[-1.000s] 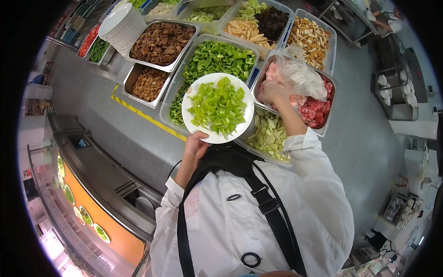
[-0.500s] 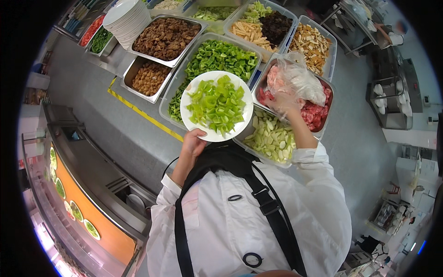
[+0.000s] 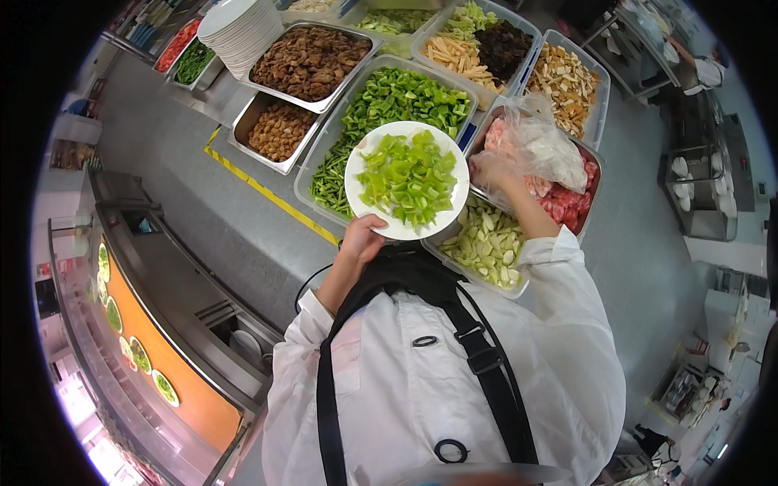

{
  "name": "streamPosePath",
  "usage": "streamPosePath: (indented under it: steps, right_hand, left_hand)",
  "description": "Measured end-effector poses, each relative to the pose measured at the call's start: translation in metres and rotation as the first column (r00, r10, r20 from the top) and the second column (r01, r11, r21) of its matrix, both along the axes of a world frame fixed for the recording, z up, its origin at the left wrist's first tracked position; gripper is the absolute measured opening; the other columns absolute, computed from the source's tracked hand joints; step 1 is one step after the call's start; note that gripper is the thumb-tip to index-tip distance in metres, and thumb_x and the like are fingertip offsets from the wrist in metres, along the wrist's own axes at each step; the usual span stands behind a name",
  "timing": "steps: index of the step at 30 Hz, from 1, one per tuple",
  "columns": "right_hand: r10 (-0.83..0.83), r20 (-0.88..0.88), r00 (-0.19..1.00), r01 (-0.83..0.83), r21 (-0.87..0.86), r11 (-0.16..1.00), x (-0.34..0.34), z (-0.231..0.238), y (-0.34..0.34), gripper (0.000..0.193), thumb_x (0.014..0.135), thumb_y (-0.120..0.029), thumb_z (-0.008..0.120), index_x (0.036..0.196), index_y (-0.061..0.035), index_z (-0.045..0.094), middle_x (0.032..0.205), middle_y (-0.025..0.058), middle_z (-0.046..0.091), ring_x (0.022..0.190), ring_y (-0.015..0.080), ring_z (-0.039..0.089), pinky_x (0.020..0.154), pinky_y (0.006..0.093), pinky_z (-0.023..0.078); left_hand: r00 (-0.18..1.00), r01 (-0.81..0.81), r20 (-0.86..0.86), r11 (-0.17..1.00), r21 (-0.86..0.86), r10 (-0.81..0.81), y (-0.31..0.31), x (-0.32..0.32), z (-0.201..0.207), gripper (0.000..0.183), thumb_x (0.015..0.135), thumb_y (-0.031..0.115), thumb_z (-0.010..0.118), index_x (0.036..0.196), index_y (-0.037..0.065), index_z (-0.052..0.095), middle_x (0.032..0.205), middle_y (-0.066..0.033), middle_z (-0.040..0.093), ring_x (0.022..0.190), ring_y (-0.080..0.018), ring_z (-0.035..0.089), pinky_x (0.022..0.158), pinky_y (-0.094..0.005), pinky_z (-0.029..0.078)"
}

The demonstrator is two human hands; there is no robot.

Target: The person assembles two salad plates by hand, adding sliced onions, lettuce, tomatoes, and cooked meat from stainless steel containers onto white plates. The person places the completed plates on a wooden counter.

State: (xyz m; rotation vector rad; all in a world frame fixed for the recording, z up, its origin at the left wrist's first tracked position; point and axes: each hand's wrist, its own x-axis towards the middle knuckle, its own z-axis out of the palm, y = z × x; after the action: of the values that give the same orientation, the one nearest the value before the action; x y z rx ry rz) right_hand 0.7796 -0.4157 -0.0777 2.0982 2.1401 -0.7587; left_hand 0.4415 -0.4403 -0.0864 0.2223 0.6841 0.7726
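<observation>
Left hand (image 3: 362, 239) pinches the round white plate (image 3: 462, 190) by its rim; right hand (image 3: 494, 172) is nearer the glossy red raw meat (image 3: 569, 202), at its 4 o'clock, fingers too blurry to tell, lol.

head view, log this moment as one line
left hand: holds white plate by edge | load: cut green vegetable pieces | right hand: at raw meat in metal tray, grip unclear | nearby: clear plastic bag

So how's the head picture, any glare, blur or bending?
Head view: pinkish-white glare at lower left, past the orange counter; that counter's long edges bow, and the picture's corners go black; the right hand looks slightly soft, while the green pieces on the white plate are fairly clear.
</observation>
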Motion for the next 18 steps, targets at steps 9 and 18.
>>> streamPosePath:
  steps: [9,18]
  right_hand:
    - [-0.426,0.299,0.854,0.252,0.477,0.842,-0.017,0.018,-0.016,0.026,0.074,-0.023,0.058,0.098,-0.0155,0.061,0.101,0.0100,0.059,0.089,0.0325,0.058,0.072,0.0433,0.046]
    - [-0.146,0.149,0.978,0.104,0.257,0.961,0.007,0.035,-0.033,0.028,0.071,-0.012,0.063,0.099,-0.0138,0.066,0.111,0.0067,0.058,0.099,0.0247,0.055,0.080,0.0403,0.044]
  left_hand:
    - [0.999,0.033,-0.013,0.996,-0.079,-0.034,0.009,0.010,-0.038,0.060,0.064,-0.009,0.048,0.123,-0.001,0.042,0.119,-0.0165,0.051,0.111,-0.0325,0.050,0.096,-0.0456,0.042]
    - [0.994,0.107,-0.018,0.992,-0.070,-0.109,0.014,0.009,-0.043,0.058,0.062,-0.008,0.048,0.120,0.000,0.044,0.114,-0.0121,0.055,0.106,-0.0296,0.053,0.094,-0.0424,0.043]
